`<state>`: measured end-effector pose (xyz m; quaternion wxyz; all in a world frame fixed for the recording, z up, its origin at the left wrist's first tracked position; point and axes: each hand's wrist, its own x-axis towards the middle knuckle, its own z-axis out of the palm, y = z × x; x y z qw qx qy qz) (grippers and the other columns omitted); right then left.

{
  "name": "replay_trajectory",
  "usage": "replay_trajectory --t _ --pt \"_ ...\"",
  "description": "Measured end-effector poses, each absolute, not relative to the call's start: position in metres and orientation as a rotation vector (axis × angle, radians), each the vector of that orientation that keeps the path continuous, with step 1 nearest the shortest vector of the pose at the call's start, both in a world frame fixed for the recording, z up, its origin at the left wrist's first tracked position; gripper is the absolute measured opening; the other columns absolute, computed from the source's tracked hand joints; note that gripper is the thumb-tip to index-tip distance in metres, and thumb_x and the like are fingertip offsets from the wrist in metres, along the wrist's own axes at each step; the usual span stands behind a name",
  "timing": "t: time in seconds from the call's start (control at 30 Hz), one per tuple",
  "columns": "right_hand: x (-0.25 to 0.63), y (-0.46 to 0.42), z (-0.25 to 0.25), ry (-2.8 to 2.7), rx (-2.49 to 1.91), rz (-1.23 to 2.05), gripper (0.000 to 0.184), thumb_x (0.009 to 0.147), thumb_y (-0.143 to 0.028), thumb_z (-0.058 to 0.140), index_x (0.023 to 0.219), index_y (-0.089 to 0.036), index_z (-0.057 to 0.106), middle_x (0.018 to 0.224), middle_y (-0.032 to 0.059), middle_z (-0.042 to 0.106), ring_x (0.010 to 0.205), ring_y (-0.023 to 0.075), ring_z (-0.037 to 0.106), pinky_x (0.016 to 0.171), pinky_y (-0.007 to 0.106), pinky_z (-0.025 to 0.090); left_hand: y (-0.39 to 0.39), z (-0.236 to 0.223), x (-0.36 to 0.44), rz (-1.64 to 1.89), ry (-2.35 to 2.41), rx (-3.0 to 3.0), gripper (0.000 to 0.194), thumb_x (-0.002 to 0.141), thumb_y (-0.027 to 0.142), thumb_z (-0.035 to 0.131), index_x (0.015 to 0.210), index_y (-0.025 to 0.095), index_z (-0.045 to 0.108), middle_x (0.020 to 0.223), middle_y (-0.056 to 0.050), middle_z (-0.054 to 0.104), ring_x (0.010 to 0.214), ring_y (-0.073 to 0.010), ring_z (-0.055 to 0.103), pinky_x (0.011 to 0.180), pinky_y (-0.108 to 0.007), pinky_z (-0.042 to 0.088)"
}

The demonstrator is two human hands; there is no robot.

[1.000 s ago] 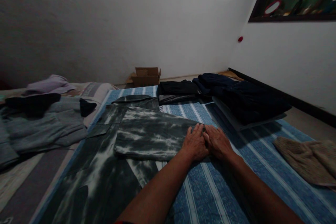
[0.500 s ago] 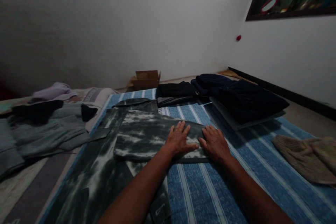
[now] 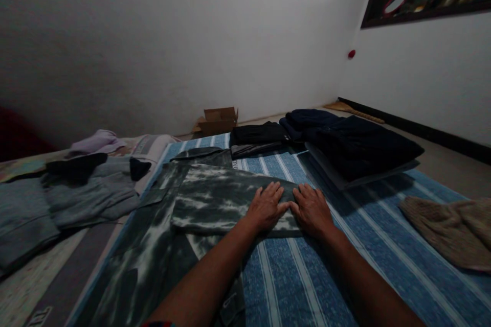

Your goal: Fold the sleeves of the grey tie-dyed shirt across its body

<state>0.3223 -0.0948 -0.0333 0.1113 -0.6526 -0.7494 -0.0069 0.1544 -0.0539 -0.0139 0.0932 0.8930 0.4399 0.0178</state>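
Note:
A dark grey-green garment with pale tie-dye streaks (image 3: 215, 196) lies spread out, what looks like a collar at its far end and one section reaching to the right. My left hand (image 3: 268, 207) rests flat on that section near its right end, fingers spread. Beside it, my right hand (image 3: 312, 210) lies palm down over the end of the cloth, fingers stretched out. The two thumbs meet or nearly meet. Neither hand grips the cloth. My left forearm hides part of the garment's lower body.
Blue striped bedding (image 3: 284, 276) lies beneath. Dark folded clothes (image 3: 360, 145) are stacked at the right, with a black folded garment (image 3: 261, 133) beside them. A brown garment (image 3: 448, 232) lies far right, grey clothes (image 3: 88, 189) left. Behind stands a cardboard box (image 3: 218, 121).
My left hand has slid a little to the right along the cloth, closer to my right hand. The camera view has shifted slightly. The garment keeps its shape.

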Motion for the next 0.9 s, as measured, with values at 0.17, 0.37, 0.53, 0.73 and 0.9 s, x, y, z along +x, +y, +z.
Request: replay_trajectory --t 0.17,0.37,0.53,0.73,0.9 --pt "0.321 -0.096 -0.031 -2.183 -1.947 0.001 0.045 0.096 -0.042 0.036 0.13 -0.016 0.052 0.141 0.0142 0.047 0.135 0.0297 0.033 0.108 0.048 0.023 -0.055 -0.019 0.153 0.054 1.503 2.643 0.063 0.096 0.055 0.025 0.144 0.015 0.035 0.154 -0.013 0.027 0.143 -0.0269 0.021 0.113 -0.051 0.021" --pt "0.318 -0.098 -0.027 -2.167 -1.941 -0.005 0.045 0.096 -0.041 0.036 0.129 -0.014 0.053 0.14 0.0143 0.048 0.134 0.0291 0.034 0.108 0.047 0.023 -0.056 -0.004 0.164 0.03 1.67 2.547 0.055 0.097 0.049 0.029 0.137 0.013 0.044 0.149 -0.016 0.036 0.14 -0.0293 0.028 0.112 -0.055 0.022" --pt "0.319 -0.097 -0.032 -2.188 -1.942 0.007 0.047 0.096 -0.039 0.034 0.132 -0.014 0.051 0.142 0.0143 0.046 0.135 0.0283 0.033 0.108 0.047 0.022 -0.053 0.001 0.18 0.091 1.367 2.636 0.04 0.099 0.035 0.028 0.13 0.018 0.047 0.149 -0.009 0.039 0.139 -0.0213 0.03 0.112 -0.045 0.027" --pt "0.321 -0.096 -0.041 -2.217 -1.964 -0.003 0.048 0.094 -0.035 0.036 0.133 -0.011 0.049 0.144 0.0152 0.044 0.136 0.0293 0.032 0.108 0.049 0.02 -0.047 -0.012 0.18 0.1 1.292 2.623 0.051 0.1 0.046 0.021 0.138 0.019 0.04 0.153 -0.009 0.032 0.142 -0.0241 0.022 0.113 -0.052 0.02" --pt "0.322 -0.097 -0.042 -2.234 -1.957 -0.038 0.046 0.095 -0.039 0.035 0.13 -0.014 0.051 0.142 0.0147 0.046 0.135 0.0298 0.034 0.107 0.05 0.021 -0.045 -0.017 0.175 0.064 1.372 2.56 0.064 0.098 0.054 0.016 0.145 0.013 0.03 0.155 -0.011 0.025 0.144 -0.0248 0.015 0.115 -0.051 0.016"
